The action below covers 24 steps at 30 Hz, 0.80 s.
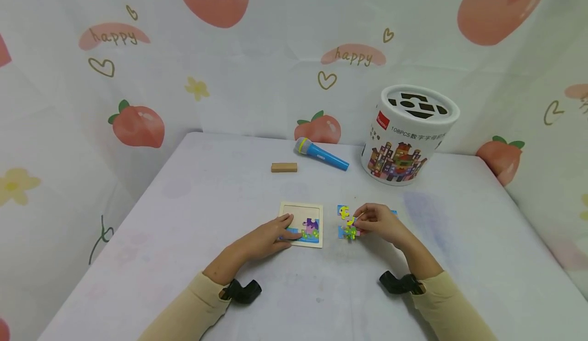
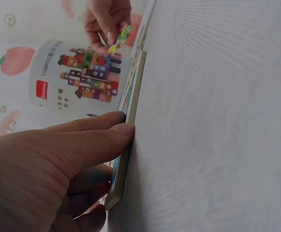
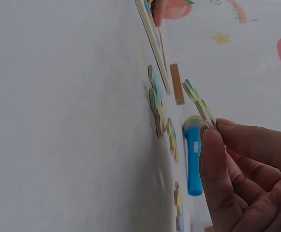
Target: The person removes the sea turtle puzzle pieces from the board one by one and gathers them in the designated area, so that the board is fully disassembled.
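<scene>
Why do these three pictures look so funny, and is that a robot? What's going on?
No robot here: it's a person using two bare hands. The big picture comes from a camera on the person's head, looking down at the table. The other two come from a camera on each wrist, so they look tipped sideways.

The left hand rests on a wooden puzzle frame with some colourful pieces inside. The right hand pinches a small puzzle piece, up off the table. More loose pieces lie beside the frame.

Farther back are a blue microphone, a little brown block and a big white tub with a colourful picture on it.
</scene>
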{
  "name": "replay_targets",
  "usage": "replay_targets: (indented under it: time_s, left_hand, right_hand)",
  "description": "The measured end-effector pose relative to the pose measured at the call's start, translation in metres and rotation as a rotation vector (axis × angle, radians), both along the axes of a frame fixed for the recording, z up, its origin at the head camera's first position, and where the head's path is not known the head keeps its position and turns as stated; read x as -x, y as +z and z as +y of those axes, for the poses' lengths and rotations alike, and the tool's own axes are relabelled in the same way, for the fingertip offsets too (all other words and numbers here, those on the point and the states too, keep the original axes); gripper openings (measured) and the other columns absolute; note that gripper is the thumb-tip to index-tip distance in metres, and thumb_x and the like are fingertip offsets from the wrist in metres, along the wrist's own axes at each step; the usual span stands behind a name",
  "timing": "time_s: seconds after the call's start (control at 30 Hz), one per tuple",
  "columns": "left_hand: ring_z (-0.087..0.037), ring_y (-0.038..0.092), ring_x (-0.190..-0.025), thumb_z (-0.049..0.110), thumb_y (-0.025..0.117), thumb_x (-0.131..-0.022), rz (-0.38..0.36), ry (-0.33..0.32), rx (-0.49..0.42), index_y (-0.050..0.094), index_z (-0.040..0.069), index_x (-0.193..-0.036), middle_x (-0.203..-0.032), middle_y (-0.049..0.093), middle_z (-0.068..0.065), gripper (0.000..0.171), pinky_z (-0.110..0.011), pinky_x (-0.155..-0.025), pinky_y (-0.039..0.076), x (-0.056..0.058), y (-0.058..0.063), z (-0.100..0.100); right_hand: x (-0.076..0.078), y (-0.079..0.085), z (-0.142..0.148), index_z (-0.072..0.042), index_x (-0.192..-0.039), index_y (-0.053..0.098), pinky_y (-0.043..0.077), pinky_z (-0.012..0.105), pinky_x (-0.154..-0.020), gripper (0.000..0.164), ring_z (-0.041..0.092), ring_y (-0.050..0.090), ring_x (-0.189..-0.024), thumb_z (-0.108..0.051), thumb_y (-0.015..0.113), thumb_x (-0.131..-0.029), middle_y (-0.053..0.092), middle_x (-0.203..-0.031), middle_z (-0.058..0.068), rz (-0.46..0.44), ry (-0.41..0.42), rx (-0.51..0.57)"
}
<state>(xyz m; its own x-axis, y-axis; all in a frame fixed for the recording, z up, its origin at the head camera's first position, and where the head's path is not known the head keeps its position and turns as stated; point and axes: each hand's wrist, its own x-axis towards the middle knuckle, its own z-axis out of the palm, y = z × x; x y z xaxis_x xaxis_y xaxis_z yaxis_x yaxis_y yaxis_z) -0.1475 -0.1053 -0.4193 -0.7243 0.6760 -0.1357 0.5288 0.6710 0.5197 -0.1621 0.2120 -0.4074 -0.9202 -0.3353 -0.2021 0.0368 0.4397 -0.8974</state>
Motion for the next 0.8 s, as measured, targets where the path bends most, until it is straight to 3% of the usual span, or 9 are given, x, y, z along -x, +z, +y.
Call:
replay_targets:
  time_s: [0.37, 0.8]
  left_hand:
    - [-0.033, 0.022, -0.142, 0.020, 0.057, -0.093, 0.008, 0.008, 0.002, 0.059, 0.019, -0.127, -0.151, 0.028, -0.017, 0.034, -0.050, -0.110, 0.030, -0.001, -0.001, 0.000]
    - [-0.033, 0.021, -0.142, 0.019, 0.057, -0.093, 0.004, 0.005, -0.001, 0.059, 0.018, -0.127, -0.151, 0.027, -0.018, 0.034, -0.049, -0.111, 0.029, 0.000, -0.002, -0.001]
  right_hand:
    - [-0.002, -0.004, 0.019, 0.010, -0.109, 0.055, 0.055, 0.025, -0.065, 0.029, 0.008, 0.061, -0.070, -0.010, 0.061, -0.090, 0.065, -0.084, 0.006, 0.014, -0.026, -0.049]
    - [-0.004, -0.006, 0.030, 0.012, -0.110, 0.054, 0.056, 0.025, -0.065, 0.031, 0.007, 0.061, -0.072, -0.010, 0.061, -0.089, 0.063, -0.081, 0.001, -0.019, -0.055, -0.012]
